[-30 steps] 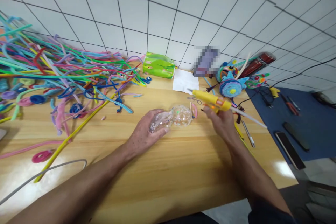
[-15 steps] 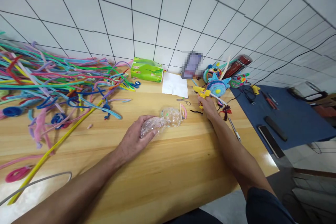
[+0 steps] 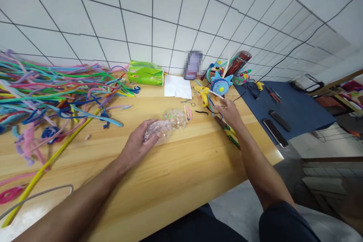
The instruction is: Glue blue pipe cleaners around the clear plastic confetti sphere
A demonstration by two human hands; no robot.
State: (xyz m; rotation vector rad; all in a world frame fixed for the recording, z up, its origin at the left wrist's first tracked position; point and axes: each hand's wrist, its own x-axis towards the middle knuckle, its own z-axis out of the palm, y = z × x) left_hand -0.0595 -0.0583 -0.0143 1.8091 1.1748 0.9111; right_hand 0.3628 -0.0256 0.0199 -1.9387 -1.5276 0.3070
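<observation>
My left hand (image 3: 137,140) is curled around one part of a clear plastic piece (image 3: 163,130), which rests on the wooden table. Its rounded far part (image 3: 176,118) points away from the fingers. A yellow hot glue gun (image 3: 202,94) stands right of it, a whitish glue stick (image 3: 216,93) sticking out of its back. At the stick's rear end, the fingers of my right hand (image 3: 229,112) are closed; the exact contact is small and blurred. Green-and-yellow handled pliers (image 3: 229,133) lie partly under my right forearm.
Many coloured pipe cleaners (image 3: 65,87) cover the left side. A green tissue pack (image 3: 146,73), white paper (image 3: 178,87) and scissors (image 3: 188,103) lie at the back. Colourful round crafts (image 3: 221,86) stand near a reddish bottle (image 3: 238,62). A phone (image 3: 275,133) sits at the right.
My right hand has let go of the glue gun's handle and shifted to the rear of its glue stick. My left hand keeps its hold. The view has turned slightly right.
</observation>
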